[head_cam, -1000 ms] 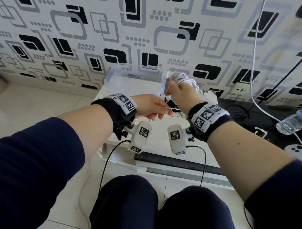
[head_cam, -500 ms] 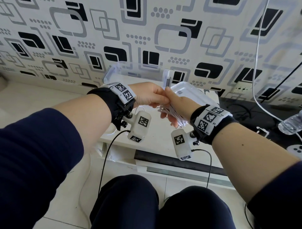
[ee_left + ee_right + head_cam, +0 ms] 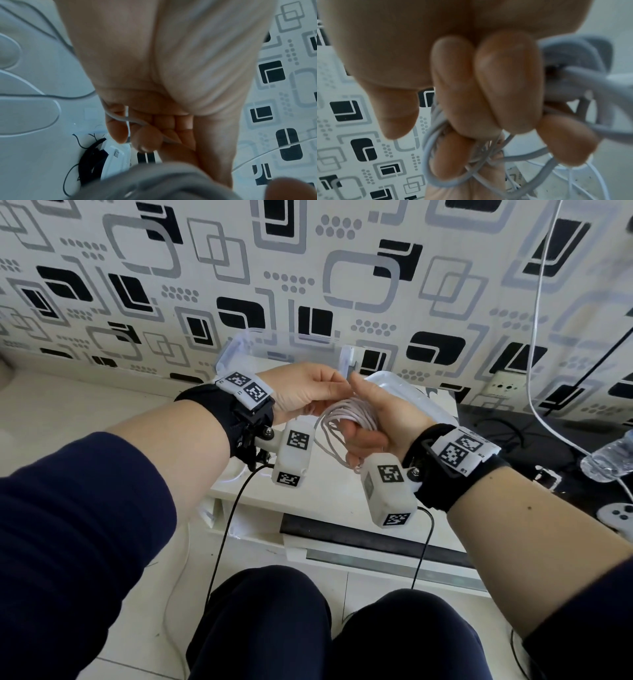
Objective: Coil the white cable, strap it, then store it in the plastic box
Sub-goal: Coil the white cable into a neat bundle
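The white cable (image 3: 337, 419) is mostly wound into loops around the fingers of the right hand (image 3: 376, 419), so coiling looks nearly done, while strapping and storing are still to come; the black strap (image 3: 93, 161) lies on the desk (image 3: 329, 491) near the clear plastic box (image 3: 239, 350). In front of that box, the right hand's grip is closed around the bundle, thumb up. Just beside it, the left hand (image 3: 308, 392) pinches a loose strand between curled fingers.
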